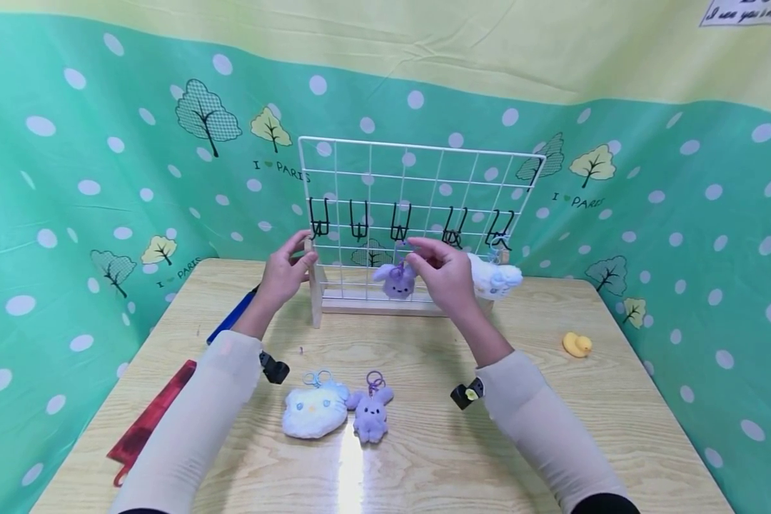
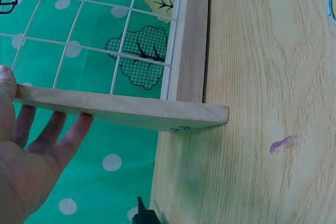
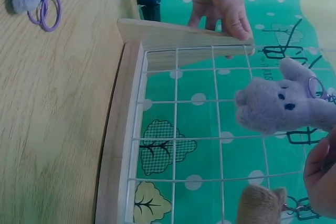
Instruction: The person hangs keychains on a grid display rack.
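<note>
My right hand (image 1: pixel 446 277) pinches the ring of a purple plush bunny keychain (image 1: pixel 398 284) just below the middle black hook (image 1: pixel 400 223) of a white wire grid rack (image 1: pixel 422 148). In the right wrist view the bunny dangles in front of the grid, and whether its ring touches the hook I cannot tell. My left hand (image 1: pixel 285 270) grips the rack's wooden side post (image 2: pixel 131 109), thumb on one face and fingers on the other. Right of my right hand hangs a white plush (image 1: pixel 496 277). A brown plush (image 3: pixel 260 205) hangs beside it, hidden in the head view.
In front of the rack lie a white plush keychain (image 1: pixel 315 410) and another purple bunny keychain (image 1: pixel 370 415). A red pouch (image 1: pixel 154 410) and a blue item (image 1: pixel 231 314) are at the left. A yellow rubber duck (image 1: pixel 577 345) sits at the right.
</note>
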{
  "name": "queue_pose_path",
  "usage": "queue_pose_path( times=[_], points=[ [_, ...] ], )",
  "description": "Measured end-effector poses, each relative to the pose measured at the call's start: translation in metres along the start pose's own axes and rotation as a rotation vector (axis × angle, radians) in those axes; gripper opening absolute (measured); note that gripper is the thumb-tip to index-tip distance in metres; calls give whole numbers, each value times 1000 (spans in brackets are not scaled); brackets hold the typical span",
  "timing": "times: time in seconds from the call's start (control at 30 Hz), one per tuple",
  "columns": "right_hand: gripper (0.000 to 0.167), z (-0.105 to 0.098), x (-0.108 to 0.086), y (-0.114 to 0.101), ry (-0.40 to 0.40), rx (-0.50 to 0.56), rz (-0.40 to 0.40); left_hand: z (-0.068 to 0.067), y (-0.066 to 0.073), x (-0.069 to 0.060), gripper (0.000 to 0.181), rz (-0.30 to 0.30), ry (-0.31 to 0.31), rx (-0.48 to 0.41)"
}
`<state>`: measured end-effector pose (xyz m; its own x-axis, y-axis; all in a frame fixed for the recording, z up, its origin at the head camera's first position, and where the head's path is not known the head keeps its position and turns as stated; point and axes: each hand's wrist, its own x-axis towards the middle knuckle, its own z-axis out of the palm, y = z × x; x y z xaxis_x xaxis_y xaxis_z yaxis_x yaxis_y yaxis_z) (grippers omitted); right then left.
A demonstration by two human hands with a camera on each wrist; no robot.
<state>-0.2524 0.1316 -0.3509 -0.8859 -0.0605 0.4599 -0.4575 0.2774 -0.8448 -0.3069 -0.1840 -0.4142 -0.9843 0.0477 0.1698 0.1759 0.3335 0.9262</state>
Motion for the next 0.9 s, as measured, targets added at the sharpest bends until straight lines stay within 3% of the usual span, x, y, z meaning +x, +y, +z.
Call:
queue_pose_path(
  times=[0.67, 0.9],
  points=[
    [20, 5, 7, 11, 49, -29, 59, 0, 0, 0, 58, -1, -2, 12],
    [23, 4, 2, 12, 52, -100, 88, -1, 4, 0, 59, -13, -10, 11]
  ],
)
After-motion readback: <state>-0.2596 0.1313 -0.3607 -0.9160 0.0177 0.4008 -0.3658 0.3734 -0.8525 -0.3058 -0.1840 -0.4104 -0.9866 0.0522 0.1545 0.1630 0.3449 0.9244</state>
